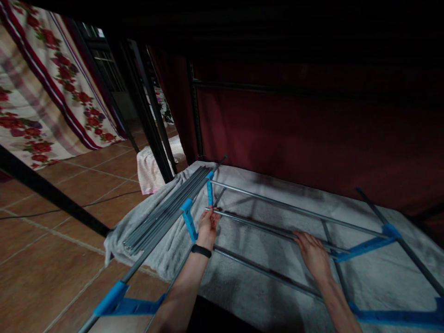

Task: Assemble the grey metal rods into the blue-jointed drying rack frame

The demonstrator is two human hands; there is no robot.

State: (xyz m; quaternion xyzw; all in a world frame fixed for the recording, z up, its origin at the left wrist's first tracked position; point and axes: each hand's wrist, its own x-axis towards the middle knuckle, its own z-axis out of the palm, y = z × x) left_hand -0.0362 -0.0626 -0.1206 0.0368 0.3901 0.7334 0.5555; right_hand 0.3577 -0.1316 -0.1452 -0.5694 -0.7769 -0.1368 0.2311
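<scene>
My left hand [208,224], with a black band at the wrist, pinches the near-left end of a thin grey metal tube [249,221]. My right hand [312,254] has its fingers curled over the same tube farther along to the right. The tube lies across a frame of grey rods joined by blue plastic brackets. One blue bracket [189,221] stands just left of my left hand, and another bracket [210,189] is behind it. At the right, a long blue bracket [367,246] lies close to the tube's far end. My right palm is hidden.
A bundle of loose grey tubes [166,210] lies on the grey blanket [267,273] at the left. Black metal posts [145,111] rise beyond it. A dark red cloth [294,134] hangs behind. A flowered curtain [52,88] hangs over the tiled floor [52,199].
</scene>
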